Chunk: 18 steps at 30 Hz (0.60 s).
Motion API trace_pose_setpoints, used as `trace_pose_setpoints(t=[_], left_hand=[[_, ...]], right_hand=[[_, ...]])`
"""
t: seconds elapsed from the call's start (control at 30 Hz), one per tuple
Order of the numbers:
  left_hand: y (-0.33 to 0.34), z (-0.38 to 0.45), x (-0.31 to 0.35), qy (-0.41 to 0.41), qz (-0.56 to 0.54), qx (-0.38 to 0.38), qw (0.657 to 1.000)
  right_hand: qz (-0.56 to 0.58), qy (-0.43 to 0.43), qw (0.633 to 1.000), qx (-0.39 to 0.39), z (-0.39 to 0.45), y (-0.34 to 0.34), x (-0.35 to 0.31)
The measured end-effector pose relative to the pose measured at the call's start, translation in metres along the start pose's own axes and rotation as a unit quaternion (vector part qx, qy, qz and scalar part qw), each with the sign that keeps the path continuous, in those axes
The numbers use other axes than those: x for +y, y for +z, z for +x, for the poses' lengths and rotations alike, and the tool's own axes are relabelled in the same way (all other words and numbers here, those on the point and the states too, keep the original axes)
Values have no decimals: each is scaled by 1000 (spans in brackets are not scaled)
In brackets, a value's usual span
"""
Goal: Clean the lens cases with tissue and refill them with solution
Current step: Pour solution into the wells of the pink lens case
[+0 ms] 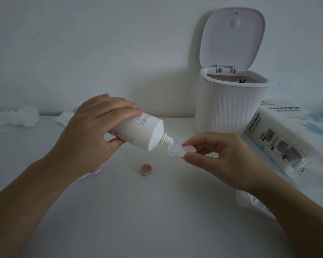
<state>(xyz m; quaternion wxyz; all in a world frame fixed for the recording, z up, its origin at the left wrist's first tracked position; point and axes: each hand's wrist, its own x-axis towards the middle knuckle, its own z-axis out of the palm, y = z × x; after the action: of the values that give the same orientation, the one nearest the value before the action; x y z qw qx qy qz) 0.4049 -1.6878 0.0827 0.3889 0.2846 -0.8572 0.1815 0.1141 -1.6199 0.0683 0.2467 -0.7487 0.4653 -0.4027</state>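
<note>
My left hand (93, 125) grips a white solution bottle (144, 133), uncapped and tipped down to the right. Its threaded nozzle hovers right over the left well of a clear double lens case (177, 150). My right hand (213, 153) pinches that case by its right end, thumb below and fingers above, holding it above the white table (138, 211). A small pink cap (146, 169) lies open side up on the table below the bottle. Part of another pink item (95, 171) peeks out from under my left wrist.
A white ribbed bin (229, 107) with its lid raised stands behind the hands. A tissue paper pack (295, 146) lies at the right, with loose plastic wrap at its near end. Crumpled tissues (17, 119) lie at the far left by the wall.
</note>
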Motion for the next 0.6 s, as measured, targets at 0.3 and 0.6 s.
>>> trace_pose_setpoints(t=[0.3,0.6], left_hand=[[-1,2,2,2,12,-3,1000],[-3,3,6,-1,10,2,1000]], right_hand=[[-6,0,1000,-3,0,0,0],[-5,0,1000,-2,1,1,-1]])
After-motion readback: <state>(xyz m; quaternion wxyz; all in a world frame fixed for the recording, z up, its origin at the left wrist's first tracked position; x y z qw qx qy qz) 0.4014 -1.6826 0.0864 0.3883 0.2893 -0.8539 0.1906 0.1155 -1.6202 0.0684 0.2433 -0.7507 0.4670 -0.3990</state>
